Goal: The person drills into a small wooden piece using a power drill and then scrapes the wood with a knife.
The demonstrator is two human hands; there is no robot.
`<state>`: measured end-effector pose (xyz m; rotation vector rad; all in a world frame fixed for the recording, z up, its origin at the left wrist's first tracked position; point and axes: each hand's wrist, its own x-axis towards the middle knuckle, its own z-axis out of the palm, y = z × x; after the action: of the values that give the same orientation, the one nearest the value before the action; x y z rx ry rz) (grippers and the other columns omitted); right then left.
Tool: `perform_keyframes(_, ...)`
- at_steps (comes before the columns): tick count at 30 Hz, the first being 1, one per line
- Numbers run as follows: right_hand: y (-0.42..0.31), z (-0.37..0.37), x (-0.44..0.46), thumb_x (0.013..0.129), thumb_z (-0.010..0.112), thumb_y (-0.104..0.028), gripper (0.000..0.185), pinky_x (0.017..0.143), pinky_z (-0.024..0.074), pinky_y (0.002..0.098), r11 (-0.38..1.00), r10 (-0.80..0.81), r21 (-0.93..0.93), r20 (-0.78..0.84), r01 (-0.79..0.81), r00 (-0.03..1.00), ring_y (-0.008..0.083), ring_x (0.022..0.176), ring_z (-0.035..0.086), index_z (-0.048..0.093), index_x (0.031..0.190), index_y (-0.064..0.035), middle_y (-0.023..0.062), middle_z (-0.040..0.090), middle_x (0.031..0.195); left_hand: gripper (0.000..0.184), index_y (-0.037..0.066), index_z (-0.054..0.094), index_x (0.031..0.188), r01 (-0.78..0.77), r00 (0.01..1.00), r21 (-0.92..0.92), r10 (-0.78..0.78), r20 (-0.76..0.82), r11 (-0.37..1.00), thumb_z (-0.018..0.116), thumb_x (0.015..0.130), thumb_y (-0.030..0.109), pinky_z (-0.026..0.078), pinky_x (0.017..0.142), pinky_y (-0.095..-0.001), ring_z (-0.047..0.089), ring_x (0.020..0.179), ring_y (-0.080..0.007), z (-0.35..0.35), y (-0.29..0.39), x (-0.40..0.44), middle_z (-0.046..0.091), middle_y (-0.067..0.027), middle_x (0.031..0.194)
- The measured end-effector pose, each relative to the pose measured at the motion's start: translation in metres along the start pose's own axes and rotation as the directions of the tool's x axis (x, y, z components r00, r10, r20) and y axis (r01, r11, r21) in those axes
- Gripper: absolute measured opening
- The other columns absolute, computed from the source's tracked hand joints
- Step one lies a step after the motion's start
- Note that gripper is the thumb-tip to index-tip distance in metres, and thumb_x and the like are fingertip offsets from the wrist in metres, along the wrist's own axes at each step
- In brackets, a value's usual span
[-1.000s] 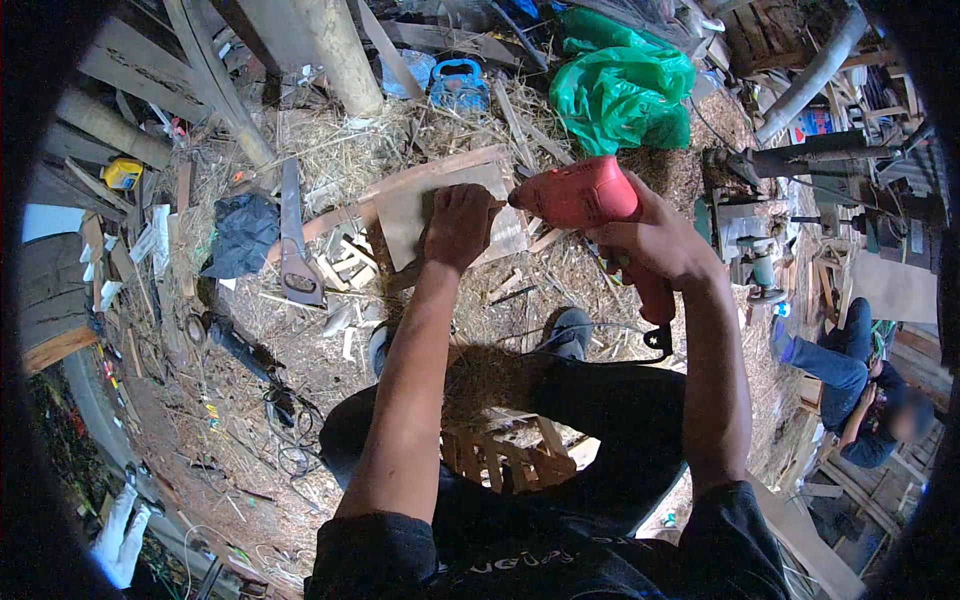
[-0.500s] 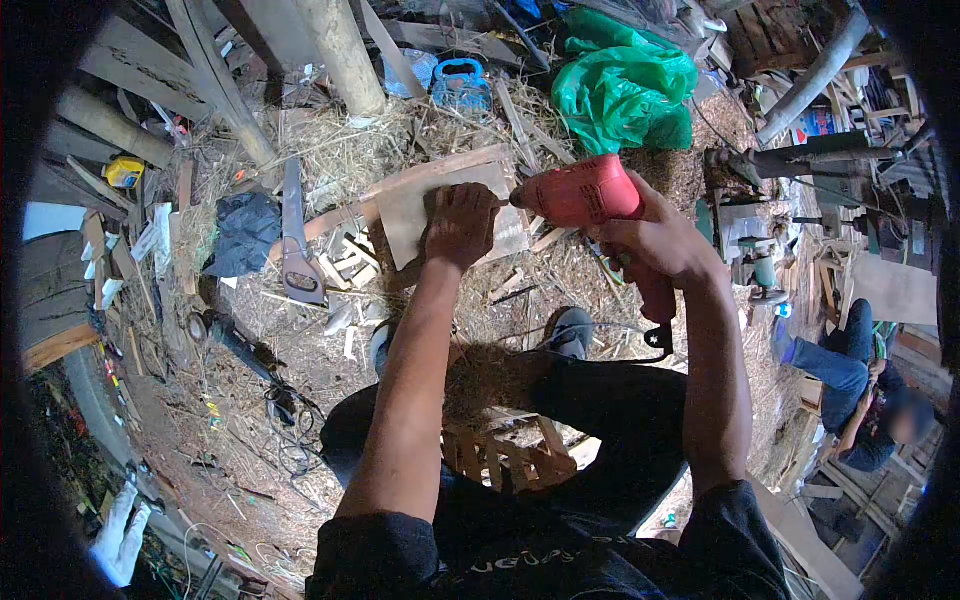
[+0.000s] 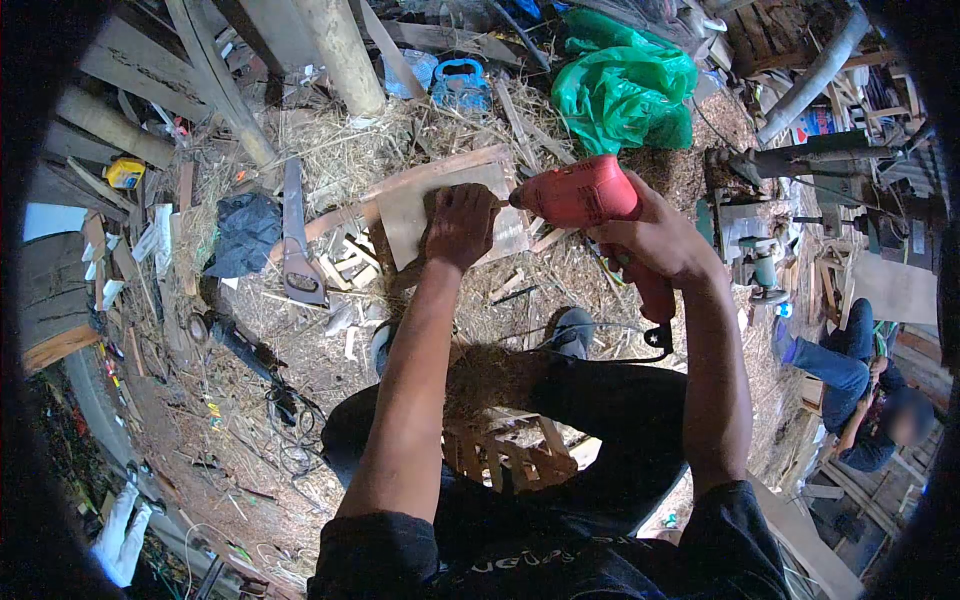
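Note:
My right hand (image 3: 655, 235) is wrapped round the handle of a red power drill (image 3: 580, 192), which lies level with its nose toward the left. My left hand (image 3: 463, 224) is closed just in front of the drill's tip, over a flat wooden board (image 3: 405, 222). A small piece shows between my left fingers and the drill's nose, too small to name. What else the left fingers grip is hidden. A power cord runs from the drill's handle past my shoe.
A hand saw (image 3: 298, 240) and a black plastic bag (image 3: 243, 235) lie left of the board, near small wood offcuts (image 3: 355, 262). A corded power tool (image 3: 235, 345) lies lower left. A green plastic bag (image 3: 625, 85) is beyond the drill. Another person (image 3: 860, 385) sits at the right.

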<state>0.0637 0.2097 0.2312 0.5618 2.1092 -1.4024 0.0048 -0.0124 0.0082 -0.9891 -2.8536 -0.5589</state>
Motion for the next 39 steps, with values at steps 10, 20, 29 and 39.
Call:
perform_keyframes(10, -0.007, 0.007, -0.001, 0.080, 0.075, -0.014, 0.066, 0.060, 0.0505, 0.0301, 0.999, 0.044, -0.016, -0.033, -0.045, 0.998, 0.0128, 0.071, 0.060, 0.047, 0.140, -0.0137, 0.0025, 0.064, 0.092, 0.016, 0.015, 0.063, 0.099, -0.018, 1.000, 0.052, 0.017, 0.022, 0.998, 0.055, 0.095, 0.028, 0.037, 0.089, -0.0500, 0.057, 0.101, -0.0296, 0.002, -0.002, -0.001, 0.061, -0.0073, 0.102)
perform_keyframes(20, 0.001, 0.005, 0.003, 0.079, 0.073, -0.012, 0.069, 0.058, 0.0502, 0.0293, 0.998, 0.042, 0.045, 0.001, -0.042, 0.999, 0.0124, 0.068, 0.059, 0.045, 0.142, -0.0143, 0.0023, 0.064, 0.088, 0.018, 0.009, 0.058, 0.104, -0.089, 0.995, 0.029, 0.090, -0.037, 0.996, 0.058, 0.094, 0.025, 0.037, 0.094, -0.0490, 0.053, 0.105, -0.0292, -0.001, -0.002, -0.006, 0.058, -0.0097, 0.106)
perform_keyframes(29, 0.000, 0.004, 0.000, 0.082, 0.071, -0.010, 0.072, 0.056, 0.0520, 0.0293, 1.000, 0.003, 0.009, -0.020, -0.003, 1.000, 0.0131, 0.066, 0.062, 0.040, 0.147, -0.0158, 0.0037, 0.066, 0.089, 0.045, 0.020, 0.062, 0.113, -0.051, 0.994, 0.026, 0.049, 0.095, 0.998, 0.078, 0.071, 0.025, 0.034, 0.097, -0.0518, 0.050, 0.121, -0.0302, 0.008, -0.006, -0.009, 0.058, -0.0051, 0.121)
perform_keyframes(39, -0.003, -0.001, -0.009, 0.083, 0.069, -0.008, 0.068, 0.061, 0.0572, 0.0345, 0.964, -0.035, 0.265, 0.097, 0.008, 0.995, 0.0205, 0.078, 0.069, 0.040, 0.145, -0.0104, 0.0108, 0.066, 0.106, 0.021, 0.009, 0.058, 0.102, -0.058, 0.997, 0.080, 0.054, 0.049, 0.995, 0.058, 0.094, 0.028, 0.039, 0.090, -0.0458, 0.055, 0.098, -0.0284, 0.006, -0.001, 0.000, 0.058, -0.0080, 0.100)
